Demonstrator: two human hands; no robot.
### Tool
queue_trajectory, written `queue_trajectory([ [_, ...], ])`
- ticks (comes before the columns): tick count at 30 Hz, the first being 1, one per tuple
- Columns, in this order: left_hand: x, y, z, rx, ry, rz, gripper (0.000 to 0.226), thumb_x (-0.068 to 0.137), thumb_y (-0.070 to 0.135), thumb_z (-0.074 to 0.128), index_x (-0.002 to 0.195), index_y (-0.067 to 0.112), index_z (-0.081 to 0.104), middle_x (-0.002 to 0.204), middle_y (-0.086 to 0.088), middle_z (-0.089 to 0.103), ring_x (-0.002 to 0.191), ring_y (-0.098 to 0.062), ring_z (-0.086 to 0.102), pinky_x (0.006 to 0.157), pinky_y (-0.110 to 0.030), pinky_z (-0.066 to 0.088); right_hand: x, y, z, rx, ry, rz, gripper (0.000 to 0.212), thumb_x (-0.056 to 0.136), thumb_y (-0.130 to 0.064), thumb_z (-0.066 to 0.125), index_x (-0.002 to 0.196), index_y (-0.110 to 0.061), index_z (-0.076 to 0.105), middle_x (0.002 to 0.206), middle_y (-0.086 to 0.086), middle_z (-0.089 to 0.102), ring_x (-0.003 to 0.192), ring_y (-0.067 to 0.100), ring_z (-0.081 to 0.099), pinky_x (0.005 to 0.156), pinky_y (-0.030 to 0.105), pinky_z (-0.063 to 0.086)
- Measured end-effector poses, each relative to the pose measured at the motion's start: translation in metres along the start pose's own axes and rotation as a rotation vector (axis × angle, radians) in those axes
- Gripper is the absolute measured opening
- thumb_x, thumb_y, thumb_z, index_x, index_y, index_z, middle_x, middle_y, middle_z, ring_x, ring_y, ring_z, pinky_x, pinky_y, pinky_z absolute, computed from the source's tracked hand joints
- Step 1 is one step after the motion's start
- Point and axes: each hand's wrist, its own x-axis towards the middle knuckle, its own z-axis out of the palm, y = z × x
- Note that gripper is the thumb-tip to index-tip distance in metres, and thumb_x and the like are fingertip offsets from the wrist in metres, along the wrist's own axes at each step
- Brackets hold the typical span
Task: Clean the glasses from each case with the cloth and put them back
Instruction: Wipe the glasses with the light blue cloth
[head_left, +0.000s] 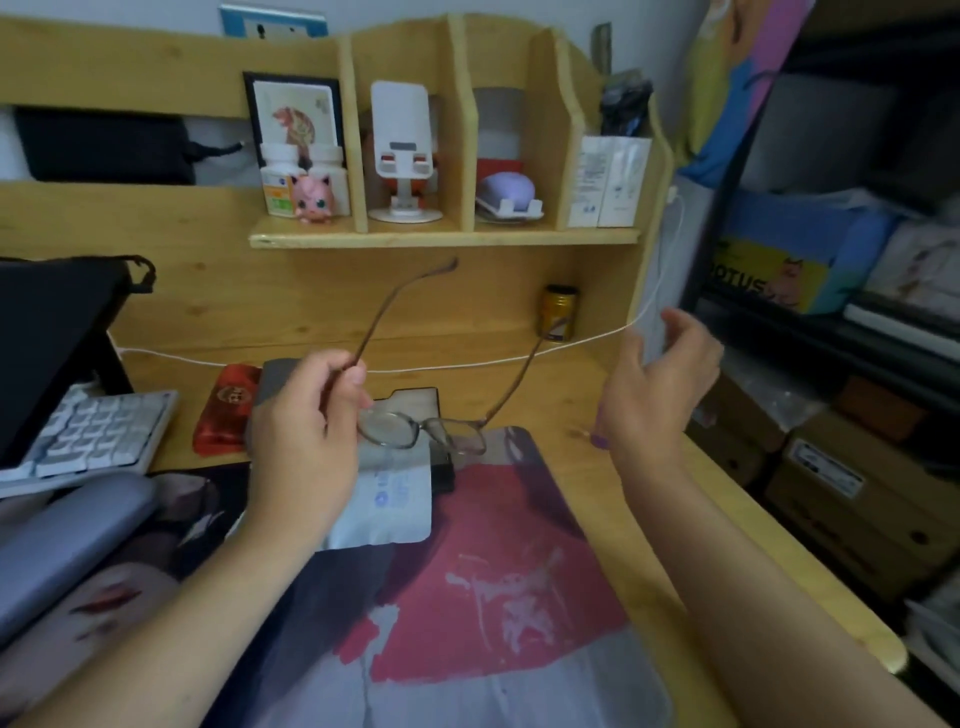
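Left hand (306, 415) pinches one temple of the glasses (415, 426), held above the cloth (389, 504) on the desk mat (493, 571) — right hand (660, 384) raised beside them, fingers loosely spread, holding nothing, near the desk's right edge

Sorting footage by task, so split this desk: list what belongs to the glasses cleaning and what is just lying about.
Job:
- glasses, temples open, pinched by the left hand
- cloth under them
- red case
- right hand, open, holding nothing

Lying about:
- keyboard
- white cable
- pink figurine
- phone stand
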Motion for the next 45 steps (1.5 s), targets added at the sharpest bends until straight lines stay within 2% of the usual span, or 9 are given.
queue_trajectory([
  [3,-0.014,-0.005,-0.004,0.035,0.043,0.023,0.019,0.104,0.025,0.048,0.099,0.014,0.063,0.082,0.008,0.064,0.071,-0.012,0.059,0.063,-0.031,0.045,0.006,0.025,0.001,-0.077,-0.184,0.042,0.045,0.103,-0.038,0.048,0.143,-0.02,0.043,0.14,0.0,0.046,0.131,0.016,0.042,0.106,0.022,0.037],
  [8,-0.019,-0.012,-0.007,-0.022,0.059,-0.017,0.016,0.103,0.022,0.048,0.098,0.015,0.062,0.082,0.006,0.063,0.077,-0.013,0.059,0.068,-0.026,0.043,0.009,0.032,0.002,0.093,-0.253,0.05,0.013,0.106,-0.029,0.045,0.115,-0.025,0.053,0.093,-0.016,0.055,0.081,-0.005,0.06,0.053,0.005,0.043],
  [14,-0.021,-0.009,-0.003,-0.038,0.043,-0.027,0.013,0.105,0.019,0.05,0.101,0.015,0.062,0.09,0.009,0.064,0.085,-0.002,0.059,0.073,-0.01,0.043,0.001,0.036,0.006,0.118,-0.316,0.001,0.012,0.105,-0.031,0.047,0.113,-0.026,0.055,0.09,-0.014,0.057,0.076,-0.008,0.059,0.062,0.015,0.052],
  [20,-0.019,-0.017,-0.007,-0.07,0.084,0.086,0.022,0.107,0.023,0.039,0.102,0.009,0.056,0.089,0.004,0.06,0.083,-0.013,0.06,0.076,-0.031,0.048,-0.005,0.021,-0.014,0.39,-0.319,0.081,0.012,0.107,-0.03,0.042,0.11,-0.026,0.053,0.099,-0.001,0.067,0.089,0.019,0.069,0.08,0.039,0.062],
  [24,-0.008,-0.019,-0.019,-0.073,0.217,0.196,0.019,0.108,0.02,0.036,0.107,0.036,0.045,0.095,0.007,0.058,0.086,-0.02,0.06,0.079,-0.031,0.046,-0.028,0.002,-0.017,0.713,-0.646,0.274,0.019,0.108,-0.036,0.034,0.111,-0.026,0.051,0.083,0.006,0.065,0.069,0.025,0.063,0.066,0.041,0.057],
  [29,0.003,-0.028,-0.041,0.064,0.288,0.286,0.048,0.109,0.029,0.032,0.098,-0.012,0.054,0.094,0.008,0.053,0.087,-0.009,0.053,0.082,-0.022,0.041,-0.058,-0.005,-0.01,0.509,-1.143,0.297,0.038,0.096,-0.044,0.053,0.106,-0.008,0.061,0.081,0.01,0.058,0.067,0.024,0.053,0.063,0.037,0.045],
  [34,0.009,-0.027,-0.045,0.072,0.303,0.319,0.055,0.11,0.033,0.031,0.095,-0.014,0.055,0.094,-0.011,0.054,0.087,-0.023,0.053,0.085,-0.021,0.039,-0.076,-0.036,0.002,0.681,-1.476,0.153,0.037,0.1,-0.041,0.048,0.097,-0.004,0.054,0.084,0.015,0.057,0.073,0.03,0.057,0.075,0.046,0.049],
  [38,0.011,-0.033,-0.047,0.102,0.352,0.428,0.035,0.109,0.03,0.031,0.103,0.002,0.05,0.104,0.008,0.048,0.089,-0.031,0.051,0.083,-0.036,0.041,-0.082,-0.044,0.021,0.653,-1.432,0.055,0.035,0.1,-0.047,0.042,0.115,-0.017,0.054,0.084,0.01,0.055,0.073,0.027,0.059,0.075,0.048,0.052],
  [45,0.007,-0.038,-0.041,0.107,0.339,0.351,0.034,0.109,0.031,0.031,0.102,0.004,0.05,0.094,-0.01,0.05,0.084,-0.03,0.051,0.082,-0.029,0.039,-0.11,-0.024,0.02,0.848,-1.424,0.388,0.041,0.089,-0.041,0.062,0.114,-0.009,0.056,0.084,0.009,0.058,0.07,0.023,0.054,0.066,0.032,0.047],
])
